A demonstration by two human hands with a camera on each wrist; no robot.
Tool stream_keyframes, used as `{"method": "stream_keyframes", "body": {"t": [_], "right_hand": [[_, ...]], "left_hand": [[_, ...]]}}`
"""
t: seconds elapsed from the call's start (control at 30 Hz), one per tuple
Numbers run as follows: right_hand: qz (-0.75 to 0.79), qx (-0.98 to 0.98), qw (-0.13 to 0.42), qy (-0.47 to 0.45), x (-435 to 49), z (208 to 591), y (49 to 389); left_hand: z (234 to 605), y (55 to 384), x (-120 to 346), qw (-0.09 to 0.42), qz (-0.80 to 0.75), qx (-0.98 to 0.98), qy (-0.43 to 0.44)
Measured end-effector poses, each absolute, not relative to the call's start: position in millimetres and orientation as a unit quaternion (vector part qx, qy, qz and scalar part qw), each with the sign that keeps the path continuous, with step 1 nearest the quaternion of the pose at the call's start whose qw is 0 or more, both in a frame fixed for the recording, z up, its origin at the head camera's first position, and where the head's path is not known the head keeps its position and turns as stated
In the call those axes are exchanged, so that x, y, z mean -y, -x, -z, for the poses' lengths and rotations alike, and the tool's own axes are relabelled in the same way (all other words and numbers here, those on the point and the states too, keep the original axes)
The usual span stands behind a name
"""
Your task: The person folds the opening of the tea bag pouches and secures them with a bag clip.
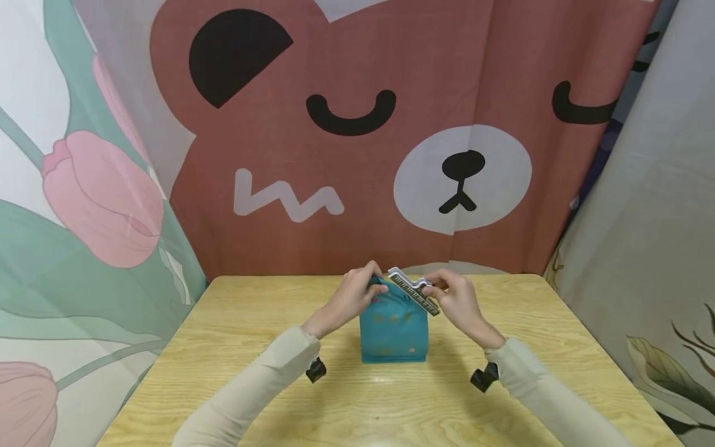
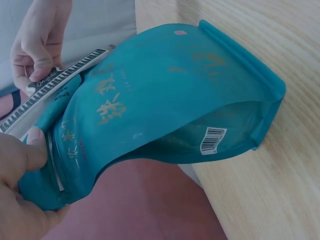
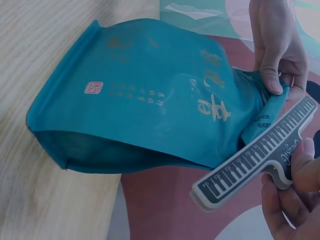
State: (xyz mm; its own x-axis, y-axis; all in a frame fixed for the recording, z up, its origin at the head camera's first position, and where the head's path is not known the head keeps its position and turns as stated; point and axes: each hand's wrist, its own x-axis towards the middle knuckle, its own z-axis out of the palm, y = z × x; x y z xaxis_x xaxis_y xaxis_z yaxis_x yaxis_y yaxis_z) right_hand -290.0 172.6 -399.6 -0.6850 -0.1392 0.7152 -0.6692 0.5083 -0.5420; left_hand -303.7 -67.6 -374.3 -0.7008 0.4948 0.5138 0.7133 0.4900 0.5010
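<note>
A teal pouch (image 1: 393, 335) with gold lettering stands on the table, its top folded over. My left hand (image 1: 352, 295) pinches the folded top at its left corner, thumb on the near side. In my right hand (image 1: 457, 304), thumb and fingers pinch the grip of a long bag clip (image 3: 252, 157) printed with piano keys. In the right wrist view the clip slants along the pouch's folded edge (image 3: 267, 112) and overlaps it. The left wrist view shows the pouch's gusset with a white barcode label (image 2: 213, 140).
The pouch stands on a light wood table (image 1: 268, 310). Behind it hangs a curtain (image 1: 357, 236) with a bear print, and a tulip-print curtain (image 1: 106, 198) hangs at the left. Another pale curtain (image 1: 637, 248) is at the right. Small black cameras (image 1: 316, 370) sit at both wrists.
</note>
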Motion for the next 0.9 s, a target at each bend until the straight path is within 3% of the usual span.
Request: {"method": "stream_keyframes", "body": {"t": [0.9], "right_hand": [[-0.395,0.815,0.317,-0.282,-165.5,396.3,292.8]], "left_hand": [[378.2,304.9,65.0,0.163,0.372,0.839,0.362]]}}
